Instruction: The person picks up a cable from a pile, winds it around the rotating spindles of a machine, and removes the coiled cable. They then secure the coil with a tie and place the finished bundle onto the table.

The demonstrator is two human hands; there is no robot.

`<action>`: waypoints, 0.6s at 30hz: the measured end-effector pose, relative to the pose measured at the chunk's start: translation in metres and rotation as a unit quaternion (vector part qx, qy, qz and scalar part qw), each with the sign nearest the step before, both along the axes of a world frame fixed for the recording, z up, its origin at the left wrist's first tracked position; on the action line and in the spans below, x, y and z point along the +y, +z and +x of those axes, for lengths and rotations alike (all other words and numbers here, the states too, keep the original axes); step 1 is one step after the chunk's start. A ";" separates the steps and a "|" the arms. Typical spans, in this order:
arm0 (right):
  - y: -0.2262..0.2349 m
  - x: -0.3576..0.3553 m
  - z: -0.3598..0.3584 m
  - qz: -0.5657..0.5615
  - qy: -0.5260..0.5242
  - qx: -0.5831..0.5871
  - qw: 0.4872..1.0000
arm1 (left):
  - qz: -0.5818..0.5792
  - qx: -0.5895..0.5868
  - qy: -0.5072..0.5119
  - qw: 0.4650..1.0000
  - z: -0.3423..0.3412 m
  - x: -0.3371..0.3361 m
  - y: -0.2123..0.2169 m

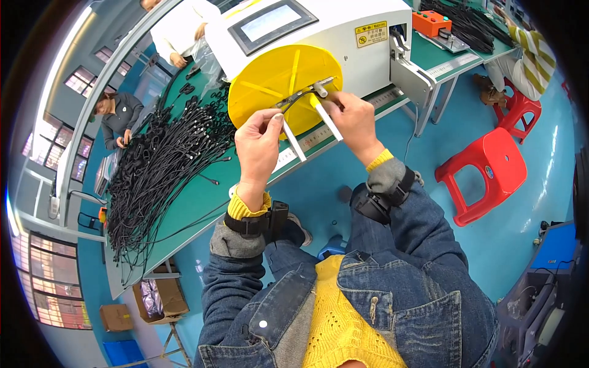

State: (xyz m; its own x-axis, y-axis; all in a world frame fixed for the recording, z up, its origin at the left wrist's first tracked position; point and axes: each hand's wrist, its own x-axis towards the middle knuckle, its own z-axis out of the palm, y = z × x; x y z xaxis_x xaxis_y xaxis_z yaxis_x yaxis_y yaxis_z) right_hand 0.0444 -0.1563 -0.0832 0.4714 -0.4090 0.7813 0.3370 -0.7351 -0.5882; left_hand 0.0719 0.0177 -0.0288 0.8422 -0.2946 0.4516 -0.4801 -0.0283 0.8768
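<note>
a black cable [297,97] crosses before a yellow disc [264,69], its left end between the pinched fingers [264,116] of the left hand [257,146]; the right hand [357,124] curls beside a white rod [329,121], its hold unclear. leftward, heaped cables [172,153] cover the green tabletop [199,199].

Disc [273,76] — cables [169,162] left, 2 stools [500,162] right.

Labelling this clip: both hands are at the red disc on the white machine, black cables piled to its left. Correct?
No: the disc on the white machine is yellow, per the head view. Left hand and right hand are at it; black cables are piled to its left.
</note>
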 end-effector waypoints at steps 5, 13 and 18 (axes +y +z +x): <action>-0.034 -0.003 -0.037 0.058 0.022 0.084 0.995 | -0.019 0.001 0.021 1.000 -0.013 0.010 -0.006; -0.064 0.009 -0.073 0.136 0.107 0.196 0.965 | 0.051 -0.156 0.109 0.980 -0.019 0.021 -0.011; -0.063 0.014 -0.084 0.146 0.141 0.233 0.951 | 0.183 -0.297 0.141 0.926 -0.039 0.021 0.004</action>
State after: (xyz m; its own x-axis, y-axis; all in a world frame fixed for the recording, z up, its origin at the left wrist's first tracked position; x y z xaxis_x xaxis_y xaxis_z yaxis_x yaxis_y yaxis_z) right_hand -0.0394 -0.1419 -0.1460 0.8618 -0.3833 0.3323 0.1482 -0.4363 -0.8875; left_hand 0.0333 0.0391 -0.0245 0.5432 -0.3247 0.7743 -0.8033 -0.4694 0.3667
